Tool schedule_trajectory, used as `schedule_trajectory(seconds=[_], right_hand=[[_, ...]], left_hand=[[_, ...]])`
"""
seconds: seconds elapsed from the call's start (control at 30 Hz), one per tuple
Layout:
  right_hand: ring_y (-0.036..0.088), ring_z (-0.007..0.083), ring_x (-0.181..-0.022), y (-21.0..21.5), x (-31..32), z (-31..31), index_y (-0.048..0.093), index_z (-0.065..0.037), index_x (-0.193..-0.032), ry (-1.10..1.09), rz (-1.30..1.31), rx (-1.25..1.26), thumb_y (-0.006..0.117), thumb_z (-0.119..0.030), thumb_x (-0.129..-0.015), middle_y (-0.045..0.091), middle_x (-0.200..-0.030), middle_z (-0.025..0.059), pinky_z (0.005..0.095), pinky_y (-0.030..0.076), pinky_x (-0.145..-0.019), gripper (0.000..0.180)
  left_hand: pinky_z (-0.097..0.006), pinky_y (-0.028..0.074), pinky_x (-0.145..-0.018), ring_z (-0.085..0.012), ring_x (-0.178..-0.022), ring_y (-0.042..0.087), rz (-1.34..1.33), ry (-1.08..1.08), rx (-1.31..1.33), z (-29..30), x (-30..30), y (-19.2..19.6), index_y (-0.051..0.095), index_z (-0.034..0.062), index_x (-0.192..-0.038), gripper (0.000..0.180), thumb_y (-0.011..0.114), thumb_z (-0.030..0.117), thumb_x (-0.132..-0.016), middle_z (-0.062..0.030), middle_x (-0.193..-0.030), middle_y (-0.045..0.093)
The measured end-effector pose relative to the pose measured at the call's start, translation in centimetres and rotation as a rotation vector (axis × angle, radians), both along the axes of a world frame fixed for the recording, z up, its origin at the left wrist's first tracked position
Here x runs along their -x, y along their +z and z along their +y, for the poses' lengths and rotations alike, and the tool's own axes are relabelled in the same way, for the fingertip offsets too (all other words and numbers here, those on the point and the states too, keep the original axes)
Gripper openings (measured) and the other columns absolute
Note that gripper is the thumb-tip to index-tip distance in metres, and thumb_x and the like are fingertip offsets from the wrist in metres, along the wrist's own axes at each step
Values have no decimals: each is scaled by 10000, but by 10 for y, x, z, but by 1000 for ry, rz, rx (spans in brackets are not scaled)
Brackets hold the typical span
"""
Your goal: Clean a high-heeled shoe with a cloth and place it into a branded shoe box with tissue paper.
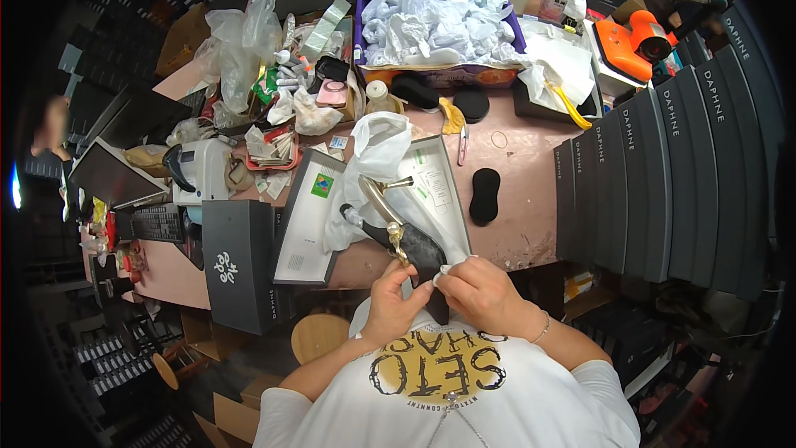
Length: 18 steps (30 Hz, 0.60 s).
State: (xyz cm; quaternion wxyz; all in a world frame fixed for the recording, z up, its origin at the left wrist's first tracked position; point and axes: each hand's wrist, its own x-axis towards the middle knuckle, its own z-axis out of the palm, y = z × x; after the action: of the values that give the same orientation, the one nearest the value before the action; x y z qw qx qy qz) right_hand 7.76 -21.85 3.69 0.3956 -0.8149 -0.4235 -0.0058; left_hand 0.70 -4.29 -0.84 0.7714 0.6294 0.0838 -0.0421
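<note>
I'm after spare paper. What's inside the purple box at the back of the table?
The purple box holds a heap of crumpled white paper. It covers the bottom; anything beneath cannot be seen.

Pink worktable (531, 168), scuffed front edge — round wooden stool (320, 338) — bright light (16, 187) left.

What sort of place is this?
Probably a shoe stockroom's workbench: there's a black heeled shoe, a long row of dark shoeboxes, and a heap of crumpled white paper.
</note>
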Motion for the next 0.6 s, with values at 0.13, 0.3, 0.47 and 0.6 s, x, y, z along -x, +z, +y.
schedule_trajectory(seconds=[0.13,0.3,0.47,0.6], right_hand=[[571,251,-724,4,-6,6,642,-36,-949,-42,6,-59,715,-2,-679,573,-822,67,343,477,-644,281],[576,247,-725,4,2,0,641,-27,-955,-16,19,-7,709,-3,-680,582,-831,70,351,476,-632,284],[569,247,-719,12,-9,11,639,-30,-956,-40,1,-48,715,6,-671,578,-834,73,350,473,-622,297],[561,254,-710,7,-5,4,639,-35,-971,-1,-1,-9,732,31,-641,581,-848,76,347,475,-609,349]], left_hand=[[-296,387,-999,-164,-1133,522,-6,-13,-13,0,-3,3,637,-36,-1082,261,628,-104,-830,-76,-1170,558],[-278,424,-890,-162,-999,553,-39,36,-144,-4,-1,7,634,-28,-997,179,666,-13,-822,-64,-1041,580],[-297,381,-989,-165,-1134,516,2,-2,-35,-2,-1,8,636,-44,-1072,245,635,-94,-832,-82,-1178,564],[-288,375,-987,-165,-1135,512,20,-2,-97,0,5,8,632,-51,-1074,244,639,-89,-833,-87,-1177,560]])
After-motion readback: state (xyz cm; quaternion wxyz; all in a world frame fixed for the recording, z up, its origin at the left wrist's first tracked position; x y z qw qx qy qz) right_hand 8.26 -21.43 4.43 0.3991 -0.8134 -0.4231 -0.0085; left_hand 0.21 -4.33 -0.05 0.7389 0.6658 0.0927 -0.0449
